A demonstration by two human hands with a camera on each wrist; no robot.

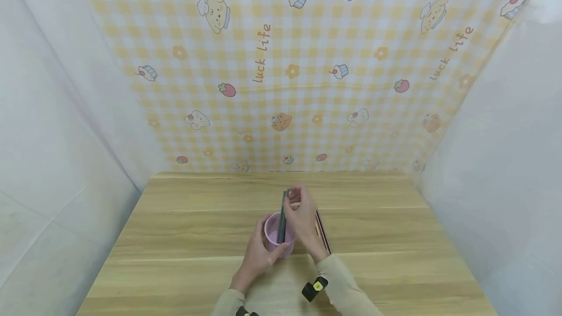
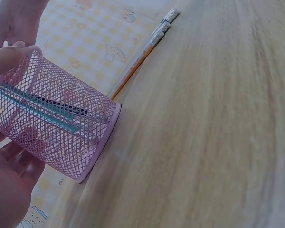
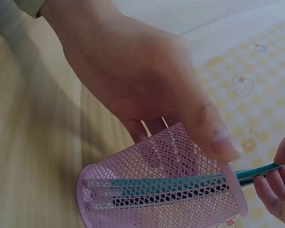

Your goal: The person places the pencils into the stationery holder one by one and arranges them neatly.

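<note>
Green and dark pencils [image 1: 281,223] stand nearly upright in the pink mesh cup [image 2: 61,147], pale ends down near its base, upper ends above the rim, between my hands. My left hand [image 1: 256,255] is curled round the cup, thumb at the rim; my right hand [image 1: 303,213] pinches the pencils' upper ends. Other pencils [image 1: 324,232] lie on the desk [image 1: 184,228].

Cup [image 2: 80,147] of rough, metal-look mesh, smooth pencils [image 1: 282,218] & wood-grain tabletop [image 1: 184,228] w/ smooth, semi-matt surf.-finish
</note>
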